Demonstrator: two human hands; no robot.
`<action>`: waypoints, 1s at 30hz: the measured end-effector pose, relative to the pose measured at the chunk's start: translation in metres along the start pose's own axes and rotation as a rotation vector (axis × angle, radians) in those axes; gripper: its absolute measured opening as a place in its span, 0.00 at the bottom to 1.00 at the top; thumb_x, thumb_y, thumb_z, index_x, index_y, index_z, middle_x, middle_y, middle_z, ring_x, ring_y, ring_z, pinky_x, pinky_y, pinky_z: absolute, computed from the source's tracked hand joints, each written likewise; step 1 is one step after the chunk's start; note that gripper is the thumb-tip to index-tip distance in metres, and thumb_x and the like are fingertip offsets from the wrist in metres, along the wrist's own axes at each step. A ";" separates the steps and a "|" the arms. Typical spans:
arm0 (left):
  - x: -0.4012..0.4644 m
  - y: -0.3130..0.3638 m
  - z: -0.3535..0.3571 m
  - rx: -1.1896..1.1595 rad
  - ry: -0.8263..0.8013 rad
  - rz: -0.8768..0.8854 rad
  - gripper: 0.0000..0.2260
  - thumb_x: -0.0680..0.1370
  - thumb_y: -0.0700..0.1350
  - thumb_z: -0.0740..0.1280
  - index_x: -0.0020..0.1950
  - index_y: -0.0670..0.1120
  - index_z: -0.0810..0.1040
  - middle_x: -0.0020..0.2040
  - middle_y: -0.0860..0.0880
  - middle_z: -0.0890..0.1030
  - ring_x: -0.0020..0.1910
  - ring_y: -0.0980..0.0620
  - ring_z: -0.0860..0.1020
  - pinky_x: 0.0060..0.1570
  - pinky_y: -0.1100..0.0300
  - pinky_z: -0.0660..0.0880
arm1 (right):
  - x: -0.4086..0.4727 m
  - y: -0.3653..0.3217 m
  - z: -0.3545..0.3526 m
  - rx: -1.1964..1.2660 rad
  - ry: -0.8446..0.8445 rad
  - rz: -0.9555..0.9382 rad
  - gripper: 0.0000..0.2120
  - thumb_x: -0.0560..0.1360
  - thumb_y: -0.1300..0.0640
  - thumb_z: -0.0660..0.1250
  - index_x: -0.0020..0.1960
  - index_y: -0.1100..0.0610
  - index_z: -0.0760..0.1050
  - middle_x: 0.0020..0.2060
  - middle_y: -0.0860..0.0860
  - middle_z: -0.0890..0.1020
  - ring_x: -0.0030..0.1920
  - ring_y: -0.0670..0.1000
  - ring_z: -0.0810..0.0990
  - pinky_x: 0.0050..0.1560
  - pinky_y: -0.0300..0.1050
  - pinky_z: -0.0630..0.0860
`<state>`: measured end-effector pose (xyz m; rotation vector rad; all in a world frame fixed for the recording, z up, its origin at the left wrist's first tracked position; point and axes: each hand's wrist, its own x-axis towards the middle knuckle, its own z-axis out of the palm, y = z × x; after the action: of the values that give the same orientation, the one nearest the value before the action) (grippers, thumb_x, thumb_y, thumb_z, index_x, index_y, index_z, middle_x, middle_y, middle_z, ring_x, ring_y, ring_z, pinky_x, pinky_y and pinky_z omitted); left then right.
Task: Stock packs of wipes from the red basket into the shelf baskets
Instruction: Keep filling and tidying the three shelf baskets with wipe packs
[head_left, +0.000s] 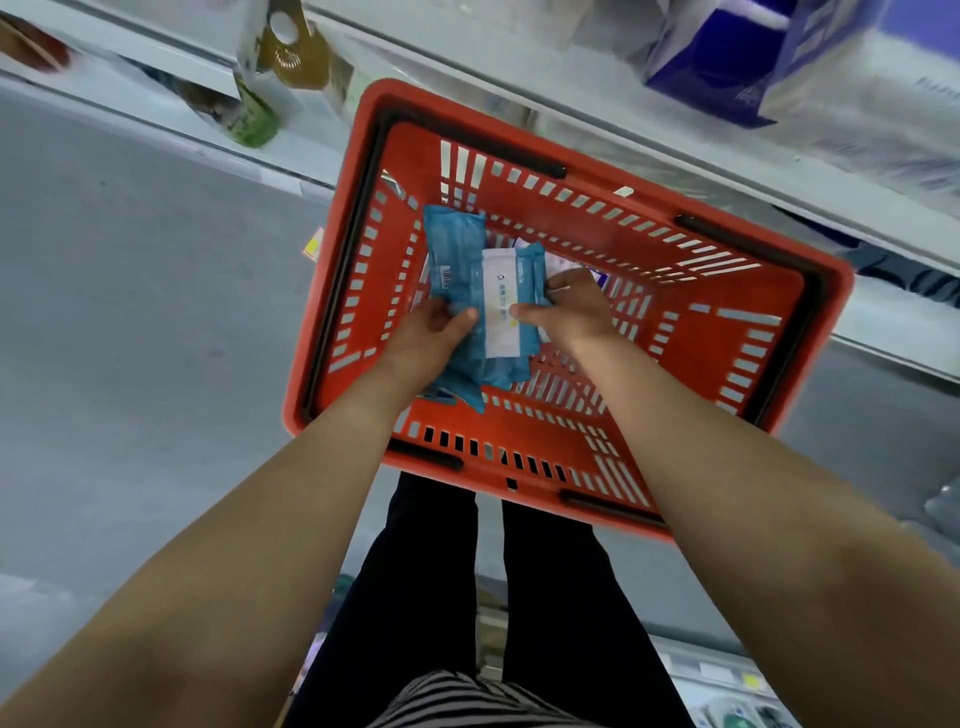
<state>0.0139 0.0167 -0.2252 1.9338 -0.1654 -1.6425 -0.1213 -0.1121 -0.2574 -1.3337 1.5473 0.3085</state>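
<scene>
The red basket (691, 364) stands on the grey floor right below me. Inside it lie blue packs of wipes. My left hand (431, 325) grips one blue pack (457, 254) by its near end, thumb on top. My right hand (571, 306) holds a second blue pack with a white label (501, 306), thumb on the label and fingers over its far edge. Both packs overlap between my hands at the basket's left side. Another pack under them is mostly hidden.
White shelf edges (675, 130) run across the top, with a green and brown pack (260, 78) at the left and blue and white packages (737, 67) at the right. My dark trouser legs (431, 571) stand just behind the basket. Grey floor (130, 312) lies to the left.
</scene>
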 end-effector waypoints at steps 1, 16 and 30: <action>-0.001 0.000 0.003 -0.035 0.004 -0.016 0.22 0.80 0.54 0.67 0.71 0.45 0.72 0.63 0.52 0.78 0.59 0.53 0.77 0.60 0.55 0.74 | -0.003 0.005 -0.002 0.121 -0.041 0.025 0.25 0.66 0.55 0.81 0.57 0.58 0.72 0.53 0.50 0.82 0.48 0.48 0.81 0.38 0.35 0.74; 0.014 -0.019 -0.007 -0.227 0.331 -0.133 0.11 0.82 0.43 0.65 0.64 0.43 0.78 0.55 0.46 0.82 0.57 0.44 0.81 0.61 0.46 0.77 | -0.014 0.033 0.043 0.321 -0.096 0.093 0.21 0.72 0.48 0.76 0.60 0.56 0.75 0.55 0.49 0.83 0.51 0.48 0.81 0.52 0.42 0.78; 0.013 -0.019 -0.007 -0.203 0.364 -0.146 0.13 0.82 0.44 0.65 0.65 0.43 0.77 0.58 0.45 0.81 0.57 0.43 0.80 0.60 0.46 0.77 | -0.010 0.010 0.041 0.420 -0.116 0.155 0.14 0.74 0.51 0.74 0.58 0.55 0.81 0.52 0.49 0.84 0.48 0.49 0.82 0.57 0.47 0.79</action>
<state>0.0178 0.0284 -0.2454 2.0826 0.2814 -1.3054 -0.1104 -0.0727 -0.2717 -0.8580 1.5186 0.1423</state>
